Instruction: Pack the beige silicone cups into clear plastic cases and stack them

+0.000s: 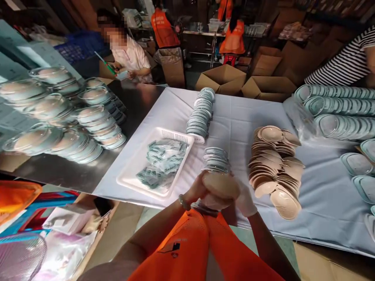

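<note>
Close to my body, at the table's front edge, my left hand [195,190] and my white-gloved right hand [245,200] grip a beige oval shell [221,184] from either side. Most of the fingertips are hidden behind it. Just beyond the shell stands a short stack of pale green oval containers [216,157]. Right of my gloved hand lie nested stacks of similar beige shells [277,171]. Left of my hands, a white plastic basket [129,175] holds many small green-and-white printed packets [168,160].
A long row of pale green containers [200,109] runs toward the table's far side. Filled containers [73,128] are piled on the dark table at left. More green containers [345,125] line the right. Cardboard boxes [222,78] stand beyond; a co-worker [131,58] sits across at left.
</note>
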A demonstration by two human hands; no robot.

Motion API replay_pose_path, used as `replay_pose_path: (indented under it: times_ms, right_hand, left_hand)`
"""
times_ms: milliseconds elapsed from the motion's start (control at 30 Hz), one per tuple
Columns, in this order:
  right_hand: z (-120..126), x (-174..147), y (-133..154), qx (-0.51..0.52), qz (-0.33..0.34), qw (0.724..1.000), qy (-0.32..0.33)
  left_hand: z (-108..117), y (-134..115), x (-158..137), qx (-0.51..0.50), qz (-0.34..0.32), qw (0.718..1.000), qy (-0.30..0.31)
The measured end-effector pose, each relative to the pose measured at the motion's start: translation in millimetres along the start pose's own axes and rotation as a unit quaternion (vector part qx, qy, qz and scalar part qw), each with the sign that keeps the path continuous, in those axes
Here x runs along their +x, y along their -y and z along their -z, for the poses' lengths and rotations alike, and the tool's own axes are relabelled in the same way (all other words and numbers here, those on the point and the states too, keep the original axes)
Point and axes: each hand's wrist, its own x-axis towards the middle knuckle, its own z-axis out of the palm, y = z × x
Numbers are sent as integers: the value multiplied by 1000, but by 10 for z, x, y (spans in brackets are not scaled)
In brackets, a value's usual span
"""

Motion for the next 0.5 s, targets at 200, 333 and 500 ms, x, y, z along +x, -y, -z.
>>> replay_pose_path:
  times_ms: [200, 333, 500]
  right_hand:
    - [249, -260, -106, -240, 254, 918, 189]
    - [311, 149, -567, -141, 102, 984, 44]
    - [450, 1462, -887, -79, -104, 978, -160]
  left_hand:
    - [-116, 135, 20, -183, 56, 973, 127]
    - [-36, -23, 568, -132, 81, 974, 168]
    - [-54, -25, 1691, 229, 42, 953, -196]
